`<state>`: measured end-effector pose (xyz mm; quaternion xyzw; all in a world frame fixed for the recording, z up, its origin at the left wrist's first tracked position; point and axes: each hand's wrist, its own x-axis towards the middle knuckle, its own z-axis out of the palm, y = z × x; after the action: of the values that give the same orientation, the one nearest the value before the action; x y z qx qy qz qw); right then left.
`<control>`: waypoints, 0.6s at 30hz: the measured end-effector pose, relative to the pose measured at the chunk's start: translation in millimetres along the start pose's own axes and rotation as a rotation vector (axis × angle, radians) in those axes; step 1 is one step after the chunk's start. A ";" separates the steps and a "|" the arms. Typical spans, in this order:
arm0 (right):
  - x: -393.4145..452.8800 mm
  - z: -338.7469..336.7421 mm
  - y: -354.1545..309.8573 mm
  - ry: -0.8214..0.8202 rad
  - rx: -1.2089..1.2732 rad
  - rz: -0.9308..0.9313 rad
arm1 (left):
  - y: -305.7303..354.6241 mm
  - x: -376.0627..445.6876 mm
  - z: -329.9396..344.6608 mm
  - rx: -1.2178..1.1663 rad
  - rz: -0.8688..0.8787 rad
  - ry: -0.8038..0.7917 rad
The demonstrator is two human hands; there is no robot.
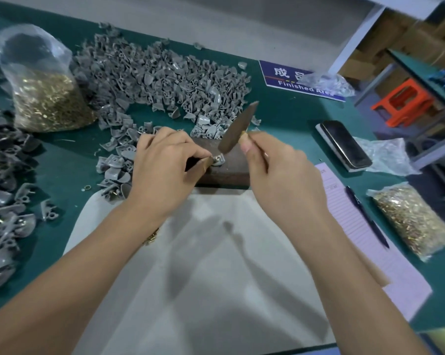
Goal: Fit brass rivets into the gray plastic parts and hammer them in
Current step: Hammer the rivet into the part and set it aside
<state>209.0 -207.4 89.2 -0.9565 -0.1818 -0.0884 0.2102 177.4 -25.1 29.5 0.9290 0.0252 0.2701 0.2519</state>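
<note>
A gray plastic part (218, 160) with a brass rivet in it lies on a dark brown block (231, 165) at the table's middle. My left hand (165, 162) pinches the part at its left side, fingertips taped. My right hand (277, 170) grips the handle of a small hammer (238, 128), whose dark head is tilted above the part. A large heap of gray plastic parts (165, 75) spreads behind the block. One clear bag of brass rivets (47, 98) stands at the far left, another (410, 221) lies at the right.
More gray parts (4, 201) are piled along the left edge. A phone (344, 144), a pen (367, 216) on pink paper, a blue "Finished Area" sign (300, 80) and a white sheet (211, 265) near me lie on the green table.
</note>
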 end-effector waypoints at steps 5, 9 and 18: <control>-2.7 -0.5 -1.4 -0.087 -0.078 -0.003 | 0.3 0.4 1.0 0.014 -0.018 0.005; -13.8 -2.2 9.9 0.103 0.001 0.030 | 0.8 0.2 0.6 -0.016 -0.032 -0.009; -103.4 18.0 37.2 -0.023 0.033 0.068 | 1.8 -1.4 0.4 0.015 -0.038 -0.034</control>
<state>130.1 -263.1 33.9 -0.9595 -0.1531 -0.0673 0.2266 176.2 -27.1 29.4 0.9347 0.0408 0.2492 0.2502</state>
